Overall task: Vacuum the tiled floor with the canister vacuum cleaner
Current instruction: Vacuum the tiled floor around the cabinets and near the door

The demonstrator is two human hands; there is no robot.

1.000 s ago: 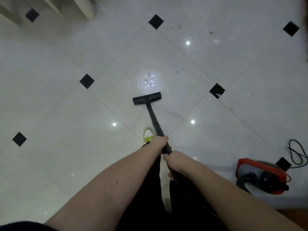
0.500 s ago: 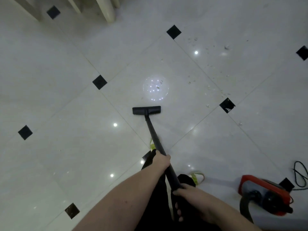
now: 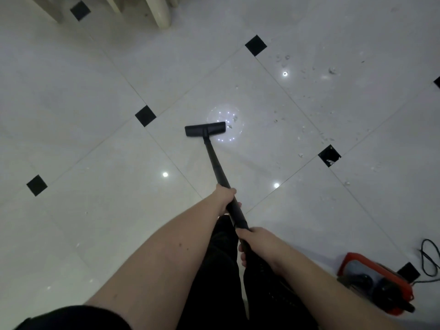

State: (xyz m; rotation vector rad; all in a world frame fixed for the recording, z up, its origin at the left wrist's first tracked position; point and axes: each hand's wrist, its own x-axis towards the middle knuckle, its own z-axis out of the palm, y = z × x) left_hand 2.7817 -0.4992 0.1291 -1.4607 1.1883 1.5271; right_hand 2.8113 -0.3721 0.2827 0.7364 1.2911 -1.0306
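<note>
A black floor nozzle (image 3: 205, 129) lies flat on the white tiled floor (image 3: 100, 144) at mid-frame, on the left edge of a round light reflection. Its black wand (image 3: 215, 166) slants down toward me. My left hand (image 3: 226, 195) grips the wand partway up. Lower on the same wand, my right hand (image 3: 256, 236) grips it just above my dark trousers. The red and black canister (image 3: 376, 284) sits on the floor at the lower right. Small pale crumbs (image 3: 307, 96) are scattered over the tiles to the right of the nozzle.
Cream furniture legs (image 3: 159, 13) stand at the top left. A black power cord (image 3: 428, 260) loops on the floor right of the canister. Small black diamond inlays (image 3: 145, 116) mark the tile corners.
The nozzle has been pushed forward and slightly right onto the edge of the light reflection. My hands have spread apart along the wand, and the view has shifted so the crumbs sit closer.
</note>
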